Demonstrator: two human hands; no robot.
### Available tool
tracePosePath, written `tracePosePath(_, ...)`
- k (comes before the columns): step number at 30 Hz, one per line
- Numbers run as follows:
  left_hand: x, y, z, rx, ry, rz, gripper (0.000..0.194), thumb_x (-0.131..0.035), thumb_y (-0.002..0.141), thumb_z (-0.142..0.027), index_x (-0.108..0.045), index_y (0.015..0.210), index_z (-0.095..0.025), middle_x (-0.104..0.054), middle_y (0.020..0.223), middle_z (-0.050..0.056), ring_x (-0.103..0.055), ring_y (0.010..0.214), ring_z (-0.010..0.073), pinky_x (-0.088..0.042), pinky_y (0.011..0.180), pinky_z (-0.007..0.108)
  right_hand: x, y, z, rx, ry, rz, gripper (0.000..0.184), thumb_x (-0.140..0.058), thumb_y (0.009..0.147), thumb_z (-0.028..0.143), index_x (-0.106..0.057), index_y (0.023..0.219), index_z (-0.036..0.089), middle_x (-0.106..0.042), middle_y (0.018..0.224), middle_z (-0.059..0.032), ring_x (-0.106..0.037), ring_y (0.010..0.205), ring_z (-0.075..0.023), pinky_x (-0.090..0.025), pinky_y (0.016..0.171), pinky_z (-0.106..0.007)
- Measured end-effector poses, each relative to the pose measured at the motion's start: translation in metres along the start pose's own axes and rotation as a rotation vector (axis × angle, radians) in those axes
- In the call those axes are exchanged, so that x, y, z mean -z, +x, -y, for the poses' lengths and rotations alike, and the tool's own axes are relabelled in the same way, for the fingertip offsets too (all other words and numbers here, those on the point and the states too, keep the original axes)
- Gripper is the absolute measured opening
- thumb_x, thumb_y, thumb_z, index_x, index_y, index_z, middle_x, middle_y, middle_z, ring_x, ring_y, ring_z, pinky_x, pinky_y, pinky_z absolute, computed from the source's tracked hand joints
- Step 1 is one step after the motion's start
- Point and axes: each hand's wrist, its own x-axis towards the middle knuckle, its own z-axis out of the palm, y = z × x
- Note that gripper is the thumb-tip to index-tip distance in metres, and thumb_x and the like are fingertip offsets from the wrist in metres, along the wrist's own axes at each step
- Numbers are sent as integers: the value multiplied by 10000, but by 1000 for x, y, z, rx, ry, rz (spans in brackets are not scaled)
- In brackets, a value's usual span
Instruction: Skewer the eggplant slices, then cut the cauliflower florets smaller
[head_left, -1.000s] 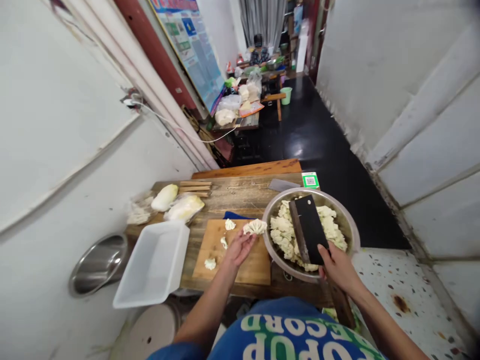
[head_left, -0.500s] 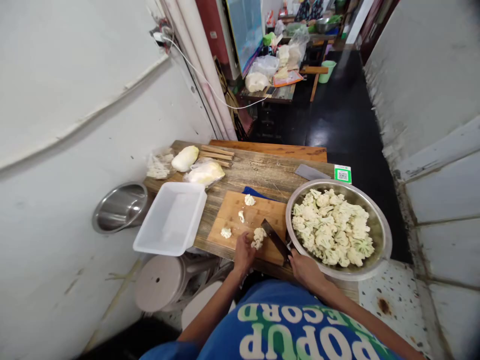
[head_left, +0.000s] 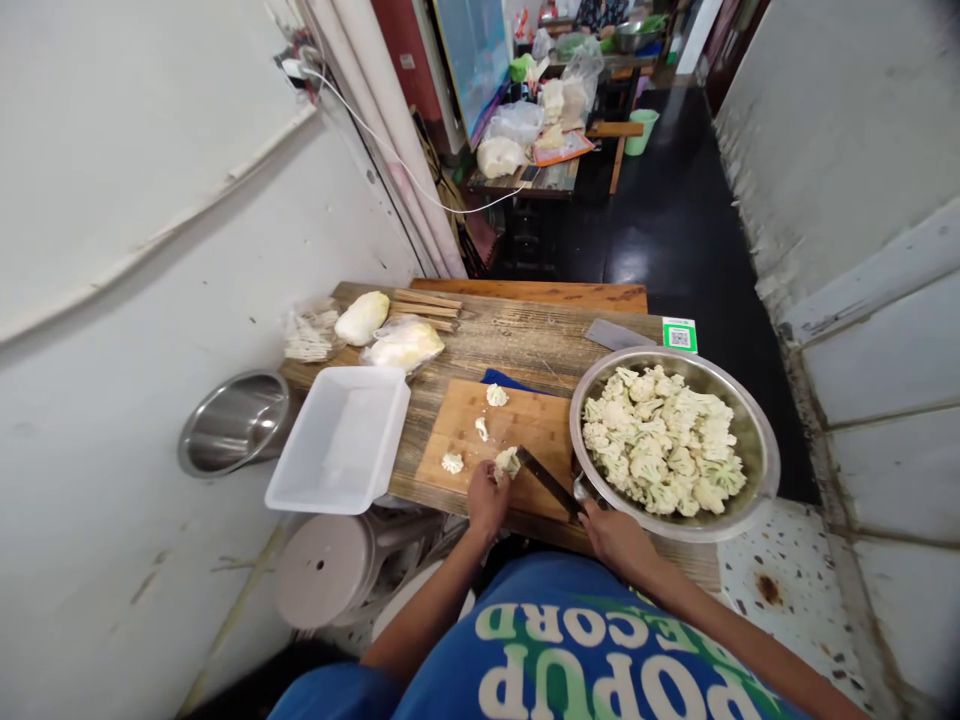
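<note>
My left hand [head_left: 489, 497] grips a piece of cauliflower [head_left: 508, 462] low over the wooden cutting board [head_left: 461, 420]. In my right hand [head_left: 611, 533] is a dark-bladed cleaver [head_left: 550, 483], its blade slanting over the board with the tip close to the cauliflower piece. Whether the edge touches the piece I cannot tell. Three small florets, one of them this floret [head_left: 496, 395], lie apart on the board. To the right, a wide steel basin [head_left: 766, 440] holds a heap of cut cauliflower [head_left: 664, 440].
A white plastic tub [head_left: 279, 490] stands left of the board, beside a steel pot [head_left: 196, 440]. Behind are napa cabbages [head_left: 364, 317], wooden sticks [head_left: 427, 303], a grey blade [head_left: 616, 335] and a QR card [head_left: 679, 335]. A person [head_left: 600, 14] is at a far table.
The cleaver has come from above the basin down to the board. My left hand has lowered the cauliflower piece onto or near the board. The view has tilted downward.
</note>
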Motion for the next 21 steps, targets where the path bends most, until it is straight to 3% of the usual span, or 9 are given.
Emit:
tracePosePath(9,7,4,-12,-89,47,80,358,-511,820,-250,-569,1159,-150,-672,975,92,-622,857,197,-461,784,303,-5,4,-3,34,-44,52,296,-301,966,280,-559,1019,144,-703,748,-115,-686,684,-220,-385,530,-259)
tracePosePath(21,10,13,-20,-5,173,139,343,-544,815,-183,-651,1140,-155,-707,993,109,-633,916,218,-443,824,306,3,21,2,46,-55,128,289,-288,969,261,-539,1044,138,-707,850,-135,-692,801,-239,-434,629,-269)
